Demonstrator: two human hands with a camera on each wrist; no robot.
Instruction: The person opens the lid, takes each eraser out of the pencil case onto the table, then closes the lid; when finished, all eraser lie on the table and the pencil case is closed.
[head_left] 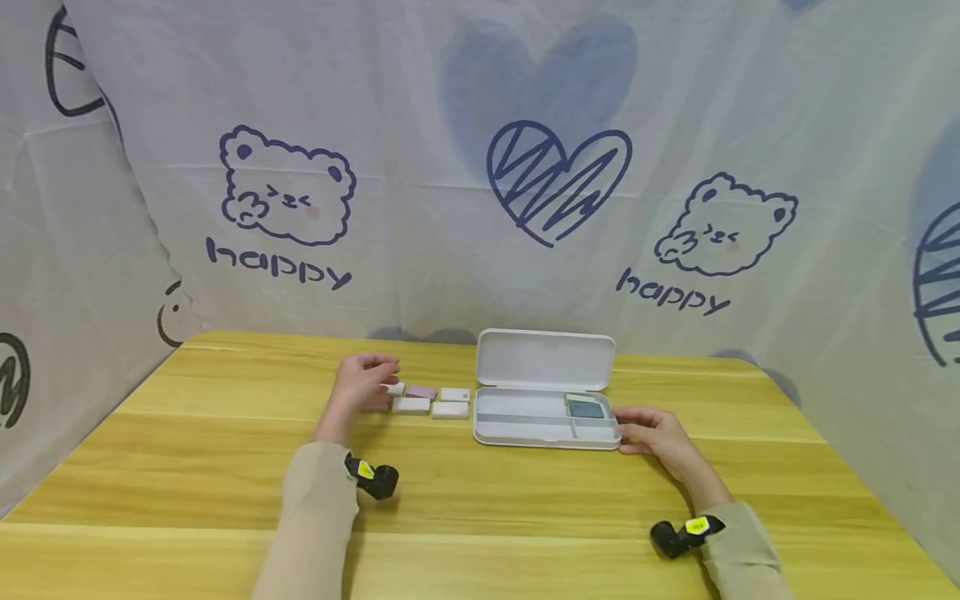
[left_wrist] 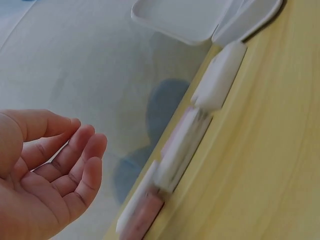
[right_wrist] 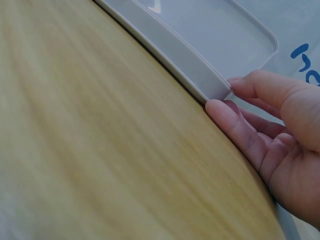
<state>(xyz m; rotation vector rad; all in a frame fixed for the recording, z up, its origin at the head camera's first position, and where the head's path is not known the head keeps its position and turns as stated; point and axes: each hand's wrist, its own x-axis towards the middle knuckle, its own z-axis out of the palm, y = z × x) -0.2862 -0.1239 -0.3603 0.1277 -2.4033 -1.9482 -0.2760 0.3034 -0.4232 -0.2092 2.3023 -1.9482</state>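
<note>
An open white pencil case (head_left: 525,429) with a divided tray lies on the table, its lid (head_left: 545,358) raised at the back. At its right end, my right hand (head_left: 660,437) holds the corner between thumb and fingers; in the right wrist view fingertips (right_wrist: 222,112) press against the edge. My left hand (head_left: 362,385) hovers over the left end of two rows of small eraser-like blocks. In the left wrist view its fingers (left_wrist: 90,175) are loosely bent with nothing between them. White blocks (head_left: 450,409), a purple block (head_left: 422,392) and a pink block (left_wrist: 142,217) make up the rows.
A pale green block (head_left: 577,398) and a dark teal block (head_left: 587,410) sit in the case's back right compartment. Behind the wooden table (head_left: 487,517) hangs a white cloth (head_left: 420,208) with bear and heart drawings. Black cameras (head_left: 378,481) are strapped to both wrists.
</note>
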